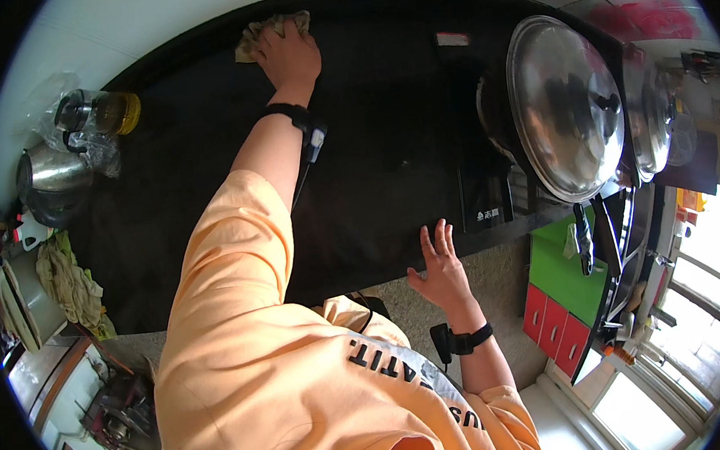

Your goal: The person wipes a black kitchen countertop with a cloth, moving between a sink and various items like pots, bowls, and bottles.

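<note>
My left hand presses a crumpled beige cloth onto the far part of the black countertop, near the wall. Its fingers are spread over the cloth and bunch it. Close to the front edge, my right hand is held with fingers apart and nothing in it. It is nearest to a black cooktop with a printed mark, and whether it touches the counter I cannot tell. A large pan with a shiny metal lid stands over that cooktop. Each wrist wears a black strap with a small device.
Along the left end are a glass jug of yellow oil, a metal kettle and a rumpled rag. A second lidded pan stands beyond the first. Dark handles jut out over a green and red cabinet.
</note>
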{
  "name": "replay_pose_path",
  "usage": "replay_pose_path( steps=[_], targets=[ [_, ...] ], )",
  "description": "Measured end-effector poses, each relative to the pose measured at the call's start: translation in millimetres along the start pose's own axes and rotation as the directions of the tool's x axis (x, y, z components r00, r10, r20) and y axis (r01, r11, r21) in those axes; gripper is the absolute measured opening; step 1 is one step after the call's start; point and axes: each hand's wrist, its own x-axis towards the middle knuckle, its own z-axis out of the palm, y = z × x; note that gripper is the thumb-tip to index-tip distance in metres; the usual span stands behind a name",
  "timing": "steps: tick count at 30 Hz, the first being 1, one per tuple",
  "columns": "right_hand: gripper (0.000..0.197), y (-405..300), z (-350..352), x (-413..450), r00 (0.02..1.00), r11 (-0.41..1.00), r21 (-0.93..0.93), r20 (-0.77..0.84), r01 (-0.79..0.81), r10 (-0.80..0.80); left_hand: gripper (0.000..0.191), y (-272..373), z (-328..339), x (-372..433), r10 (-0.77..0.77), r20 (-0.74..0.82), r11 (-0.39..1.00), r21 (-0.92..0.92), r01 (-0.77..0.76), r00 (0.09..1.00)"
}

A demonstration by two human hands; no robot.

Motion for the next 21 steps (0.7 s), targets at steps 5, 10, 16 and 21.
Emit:
replay_pose_path(
  steps=[5, 10, 16, 21],
  targets=[
    [0.084, -0.7, -0.3, -0.3, 1.000, 0.999, 0.032, -0.007, -0.014, 0.014, 0.045, 33.7, 11.7, -2.9, 0.101, 0.114, 0.989, -0.115, -0.088, 0.988],
    [0.081, 1.4, -1.2, -0.5, 0.999, 0.995, 0.100, -0.035, 0.004, -0.001, 0.044, 98.8, 32.1, -5.8, 0.173, 0.108, 0.982, -0.089, -0.164, 0.979],
    [0.079, -6.2, -7.4, 0.5, 0.998, 0.990, 0.132, -0.035, -0.049, 0.054, 0.042, 110.1, 46.8, 2.9, 0.437, 0.191, 0.881, -0.289, -0.375, 0.879],
    [0.076, -5.8, -9.2, 1.6, 0.997, 0.983, 0.173, -0.048, -0.053, 0.063, 0.046, 142.3, 24.6, 13.6, 0.636, 0.314, 0.766, -0.366, -0.528, 0.705]
  ],
)
